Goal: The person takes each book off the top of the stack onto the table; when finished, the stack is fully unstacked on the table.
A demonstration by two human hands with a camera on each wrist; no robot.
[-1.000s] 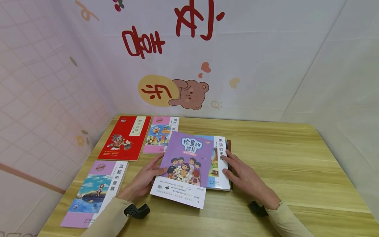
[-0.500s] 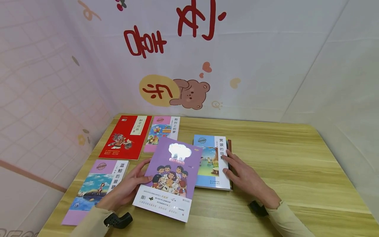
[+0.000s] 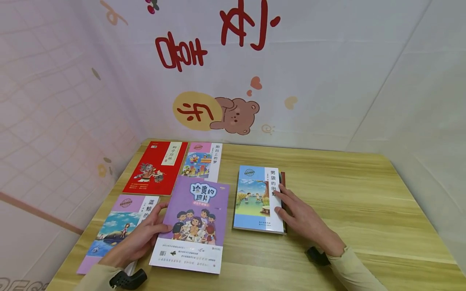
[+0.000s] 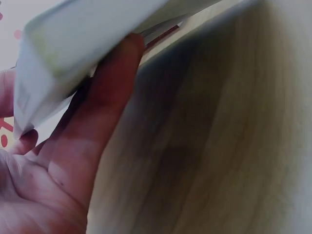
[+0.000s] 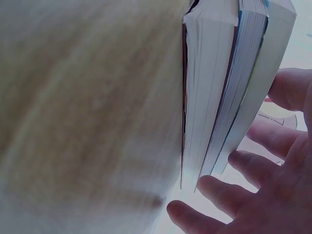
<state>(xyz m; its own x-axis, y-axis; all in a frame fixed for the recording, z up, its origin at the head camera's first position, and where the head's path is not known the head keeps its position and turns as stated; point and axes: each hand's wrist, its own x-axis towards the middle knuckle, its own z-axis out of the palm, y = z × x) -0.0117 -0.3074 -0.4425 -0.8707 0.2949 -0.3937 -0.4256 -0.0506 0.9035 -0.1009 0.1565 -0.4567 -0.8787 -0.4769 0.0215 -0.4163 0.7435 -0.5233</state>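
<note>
My left hand (image 3: 140,240) grips a purple paperback book (image 3: 198,214) by its left edge, thumb on the cover. In the left wrist view, fingers (image 4: 114,83) reach beneath that book, which is tilted above the wooden surface. To the right lies a stack of books, topped by a blue-and-white book (image 3: 253,198) with a picture of children in water. My right hand (image 3: 303,218) rests against the stack's right side with its fingers spread. The right wrist view shows the page edges (image 5: 209,87) of several stacked books beside those fingers.
A red book (image 3: 154,169) and a pink-and-white book (image 3: 200,159) lie at the back left of the wooden table (image 3: 327,182). Another pink book (image 3: 113,234) lies front left, partly under my left arm. A printed cloth wall (image 3: 320,81) stands behind.
My left hand has carried the purple book left and slightly toward me, away from the stack. The blue-and-white book's cover is now uncovered. The right hand has stayed at the stack.
</note>
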